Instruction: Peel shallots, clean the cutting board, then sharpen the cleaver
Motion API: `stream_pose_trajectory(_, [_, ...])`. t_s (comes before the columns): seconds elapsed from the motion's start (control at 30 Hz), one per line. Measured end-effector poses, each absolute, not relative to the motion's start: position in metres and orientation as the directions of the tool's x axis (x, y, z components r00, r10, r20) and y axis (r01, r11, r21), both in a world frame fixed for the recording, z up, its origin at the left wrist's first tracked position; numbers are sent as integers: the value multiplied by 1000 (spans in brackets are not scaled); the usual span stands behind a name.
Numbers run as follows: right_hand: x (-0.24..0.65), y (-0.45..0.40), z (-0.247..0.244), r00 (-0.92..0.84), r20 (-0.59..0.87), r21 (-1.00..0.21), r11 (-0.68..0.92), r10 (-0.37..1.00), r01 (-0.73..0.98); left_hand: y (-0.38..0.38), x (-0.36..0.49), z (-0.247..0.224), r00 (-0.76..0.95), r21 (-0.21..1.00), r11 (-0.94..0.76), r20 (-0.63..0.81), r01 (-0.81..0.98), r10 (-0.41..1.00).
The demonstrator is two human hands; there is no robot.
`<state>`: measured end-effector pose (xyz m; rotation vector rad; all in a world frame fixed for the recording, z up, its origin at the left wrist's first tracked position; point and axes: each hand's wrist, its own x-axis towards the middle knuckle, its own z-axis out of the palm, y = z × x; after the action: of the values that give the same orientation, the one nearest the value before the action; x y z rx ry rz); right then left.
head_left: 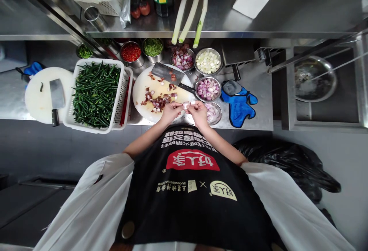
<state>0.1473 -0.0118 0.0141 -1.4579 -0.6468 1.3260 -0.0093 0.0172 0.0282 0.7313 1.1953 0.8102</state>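
Note:
Over the near right edge of a round white cutting board (138, 93), my left hand (171, 112) and my right hand (198, 113) meet. Their fingertips pinch a small pale shallot (186, 105) between them. Reddish-brown shallot skins and small shallots (158, 102) are scattered on the board. Across its far side lies a cleaver (168, 73), its black handle pointing right. Close to my right hand are a bowl of pale shallot pieces (212, 113), partly covered by that hand, and a bowl of purple shallots (208, 89).
A white basket of green chilies (96, 93) stands left, beside another board (37, 97) with a second cleaver (57, 94). Behind are bowls of chopped red chilies (131, 52) and white cubes (208, 62). Blue gloves (238, 103) lie right. Scallion stalks (188, 11) overhang the shelf edge.

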Motion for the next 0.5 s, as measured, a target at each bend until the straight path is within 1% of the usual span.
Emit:
stream_pose_trajectory(0.1, [147, -12, 14, 252, -383, -920, -341, 889, -194, 16, -12, 28, 184, 843, 525, -501, -118, 846])
stream_pose_trajectory(0.27, [147, -13, 15, 237, -369, -924, -327, 899, -197, 15, -16, 27, 244, 859, 508, -479, -66, 843])
stream_pose_trajectory(0.37, [147, -15, 14, 225, -352, -932, -318, 909, -173, 15, -18, 29, 228, 872, 490, -473, -21, 851])
stream_pose_trajectory(0.5, [147, -15, 13, 240, -338, -939, -307, 910, -157, 14, -18, 32, 228, 882, 470, -455, -17, 861])
